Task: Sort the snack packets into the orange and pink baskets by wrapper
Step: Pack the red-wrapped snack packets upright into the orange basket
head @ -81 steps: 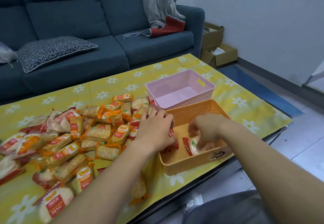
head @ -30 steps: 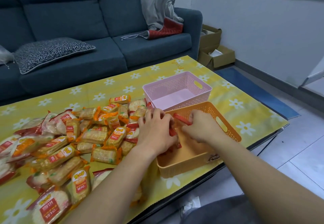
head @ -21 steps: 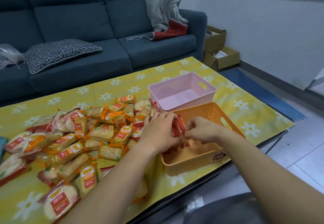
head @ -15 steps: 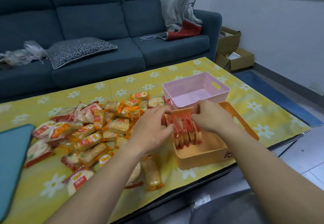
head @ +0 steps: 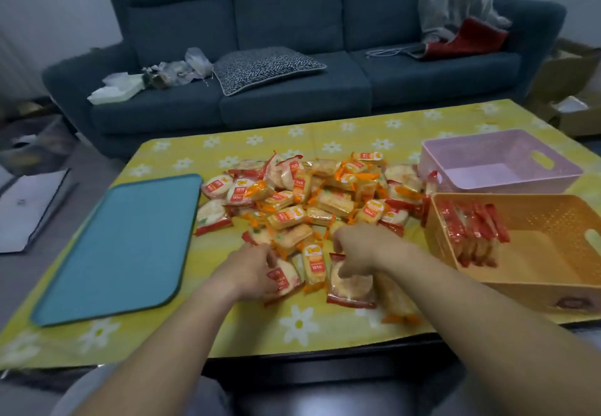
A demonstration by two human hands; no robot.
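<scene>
A pile of snack packets in orange and red wrappers lies mid-table. My left hand curls its fingers round a red-wrapped packet at the pile's near edge. Beside it, my right hand pinches the top of a round red-wrapped cracker packet. At the right, the orange basket holds a row of red-wrapped packets standing against its left wall. Behind it, the pink basket has nothing inside.
A teal tray lies flat on the left of the yellow flowered tablecloth. A dark blue sofa with a patterned cushion runs behind the table. Cardboard boxes sit at the far right.
Both hands have let go of the red packets, which now stand in the orange basket, and moved left to the near edge of the pile. The view has swung left, showing the teal tray.
</scene>
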